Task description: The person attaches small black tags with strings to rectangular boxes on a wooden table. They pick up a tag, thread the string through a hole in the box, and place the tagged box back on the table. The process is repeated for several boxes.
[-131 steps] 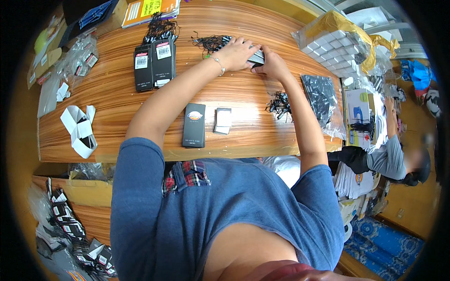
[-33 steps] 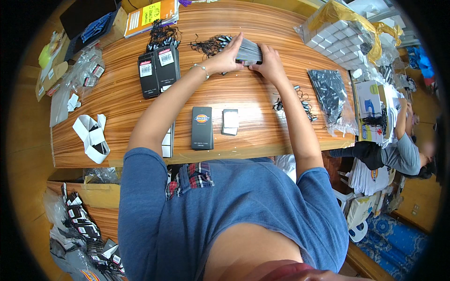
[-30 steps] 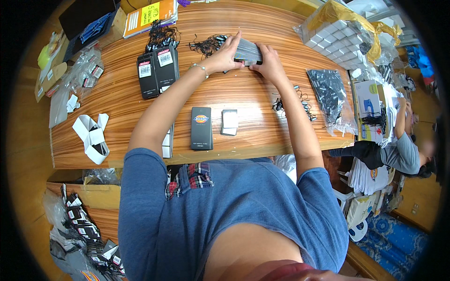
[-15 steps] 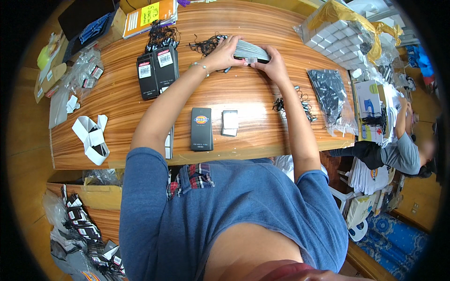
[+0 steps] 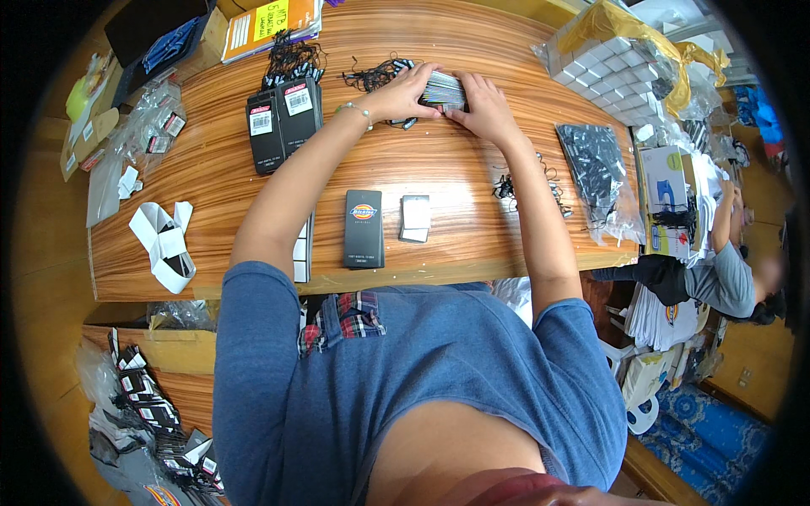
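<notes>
Wooden table (image 5: 472, 169) w/ orange-brown planks filled most of the view from above. Both arms of the person reached fwd across it to the far side, where the 2 hands met on 1 stack of small cards (image 5: 445, 88).

Left hand (image 5: 403, 91) cupped the stack's left end, fingers curled over the top, a bead bracelet at the wrist. Right hand (image 5: 483, 108) pressed the right end, fingers flat along the stack's edge. Both hands were closed on the stack, which rested on the tabletop; no gap visible btwn palms and cards.

Just left of the hands lay a tangle of black strings (image 5: 371, 76). Further left stood 2 black packs w/ white labels (image 5: 283, 122), side by side. Nearer the person's chest lay a black card w/ an oval logo (image 5: 364, 228), and a small white tag pile (image 5: 415, 217) just beside it. More loose black strings (image 5: 527, 181) lay under the right forearm, and a clear bag of black pieces (image 5: 597, 173) sat to the right. White folded paper strips (image 5: 164, 244) lay near the table's left edge.
</notes>
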`<state>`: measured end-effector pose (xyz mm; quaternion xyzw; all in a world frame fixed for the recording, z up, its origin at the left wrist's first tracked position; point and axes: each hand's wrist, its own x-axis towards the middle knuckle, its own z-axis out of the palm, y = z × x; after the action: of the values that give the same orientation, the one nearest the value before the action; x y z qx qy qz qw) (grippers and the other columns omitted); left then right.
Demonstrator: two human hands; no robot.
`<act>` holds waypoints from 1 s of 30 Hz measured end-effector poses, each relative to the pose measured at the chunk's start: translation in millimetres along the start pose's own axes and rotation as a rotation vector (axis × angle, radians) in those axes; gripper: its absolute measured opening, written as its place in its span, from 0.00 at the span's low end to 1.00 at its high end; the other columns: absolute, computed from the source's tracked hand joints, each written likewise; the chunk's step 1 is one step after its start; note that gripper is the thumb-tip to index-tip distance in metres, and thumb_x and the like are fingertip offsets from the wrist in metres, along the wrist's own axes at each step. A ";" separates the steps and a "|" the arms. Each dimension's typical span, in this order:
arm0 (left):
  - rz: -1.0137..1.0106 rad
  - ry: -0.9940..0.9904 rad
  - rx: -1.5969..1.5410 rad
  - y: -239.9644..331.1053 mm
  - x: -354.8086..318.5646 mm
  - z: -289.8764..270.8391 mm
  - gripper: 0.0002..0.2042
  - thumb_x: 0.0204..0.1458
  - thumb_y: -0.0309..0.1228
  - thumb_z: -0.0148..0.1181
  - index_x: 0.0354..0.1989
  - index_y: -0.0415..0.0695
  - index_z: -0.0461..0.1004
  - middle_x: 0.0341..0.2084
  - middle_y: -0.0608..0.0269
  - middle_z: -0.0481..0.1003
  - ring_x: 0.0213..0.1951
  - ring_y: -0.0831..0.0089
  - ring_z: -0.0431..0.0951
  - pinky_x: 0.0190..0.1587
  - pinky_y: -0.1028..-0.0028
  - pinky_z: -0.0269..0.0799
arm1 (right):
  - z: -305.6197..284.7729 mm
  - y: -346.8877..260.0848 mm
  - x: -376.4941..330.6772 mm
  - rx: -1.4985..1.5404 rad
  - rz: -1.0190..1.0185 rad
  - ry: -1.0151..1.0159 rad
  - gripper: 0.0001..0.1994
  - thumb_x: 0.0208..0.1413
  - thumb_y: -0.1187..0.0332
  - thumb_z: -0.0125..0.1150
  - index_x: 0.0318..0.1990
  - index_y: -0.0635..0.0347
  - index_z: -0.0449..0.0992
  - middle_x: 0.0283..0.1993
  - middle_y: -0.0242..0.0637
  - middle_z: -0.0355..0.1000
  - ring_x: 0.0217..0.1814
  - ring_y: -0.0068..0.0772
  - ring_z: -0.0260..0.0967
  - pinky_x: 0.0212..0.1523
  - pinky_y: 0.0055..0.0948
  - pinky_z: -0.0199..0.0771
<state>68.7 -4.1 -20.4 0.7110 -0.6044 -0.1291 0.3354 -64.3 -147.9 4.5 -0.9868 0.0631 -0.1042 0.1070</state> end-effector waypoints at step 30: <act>-0.137 -0.072 -0.203 2.5 11.9 -9.2 0.51 0.40 0.33 0.63 0.64 0.47 0.26 0.63 0.43 0.38 0.65 0.53 0.38 0.65 0.64 0.38 | -2.6 -16.4 39.7 -0.121 0.024 -0.243 0.41 0.31 0.50 0.69 0.52 0.60 0.58 0.50 0.46 0.65 0.53 0.48 0.63 0.49 0.41 0.68</act>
<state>74.9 -12.6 -9.3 0.7080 -0.5499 -0.2376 0.3741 -24.7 -138.4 18.3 -0.9959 0.0678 0.0215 0.0552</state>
